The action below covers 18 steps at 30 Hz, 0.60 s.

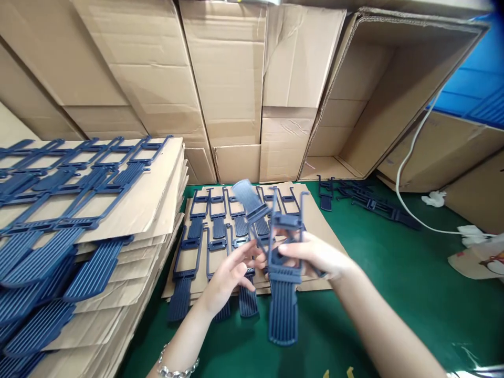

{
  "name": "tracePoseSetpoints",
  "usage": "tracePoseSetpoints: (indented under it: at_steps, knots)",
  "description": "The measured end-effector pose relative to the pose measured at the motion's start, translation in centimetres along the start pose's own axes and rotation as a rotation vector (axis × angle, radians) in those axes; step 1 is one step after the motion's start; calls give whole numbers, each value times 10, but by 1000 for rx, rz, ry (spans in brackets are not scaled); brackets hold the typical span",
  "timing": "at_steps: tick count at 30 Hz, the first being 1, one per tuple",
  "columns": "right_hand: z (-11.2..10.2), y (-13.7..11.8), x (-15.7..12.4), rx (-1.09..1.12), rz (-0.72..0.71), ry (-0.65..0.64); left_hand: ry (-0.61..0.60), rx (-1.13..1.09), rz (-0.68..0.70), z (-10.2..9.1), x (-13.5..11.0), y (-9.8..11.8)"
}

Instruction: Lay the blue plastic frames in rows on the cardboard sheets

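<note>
Both hands meet over the green table. My right hand (315, 257) grips a dark blue plastic part (282, 299) with a ribbed paddle that hangs down toward me. My left hand (230, 275) has its fingers closed on a second blue part (249, 202), whose ribbed paddle points up and away and looks blurred. The two parts touch or cross between my fingers. Under them lies a cardboard sheet (315, 210) with several more blue parts (214, 226) laid in rows.
At the left stands a tall stack of cardboard sheets (129, 210) layered with blue parts. Flattened cartons lean at the back, and an open carton (394, 94) lies on its side. Loose blue parts (370, 202) and a white cable (409, 157) lie at the right.
</note>
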State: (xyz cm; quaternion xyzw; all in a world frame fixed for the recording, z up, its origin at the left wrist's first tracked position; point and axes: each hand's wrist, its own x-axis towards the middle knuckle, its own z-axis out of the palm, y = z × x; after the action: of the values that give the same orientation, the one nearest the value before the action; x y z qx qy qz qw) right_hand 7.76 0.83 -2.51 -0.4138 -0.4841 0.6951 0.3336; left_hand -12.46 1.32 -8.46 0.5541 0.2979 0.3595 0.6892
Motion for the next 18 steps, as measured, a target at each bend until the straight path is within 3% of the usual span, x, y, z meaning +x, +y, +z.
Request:
tracePoseSetpoints:
  at_steps: [2, 5, 10, 15, 18]
  knots:
    - [20, 19, 13, -7, 44, -12, 5, -94, -39, 3, 1, 0]
    - [34, 36, 26, -45, -32, 71, 138, -152, -121, 8, 3, 0]
    - [24, 43, 28, -243, -180, 185, 214, -151, -132, 12, 6, -4]
    - [13, 47, 23, -527, -302, 474, 224, -168, -165, 9, 6, -9]
    - [15, 47, 20, -496, -308, 382, 261, -160, -139, 4, 6, -8]
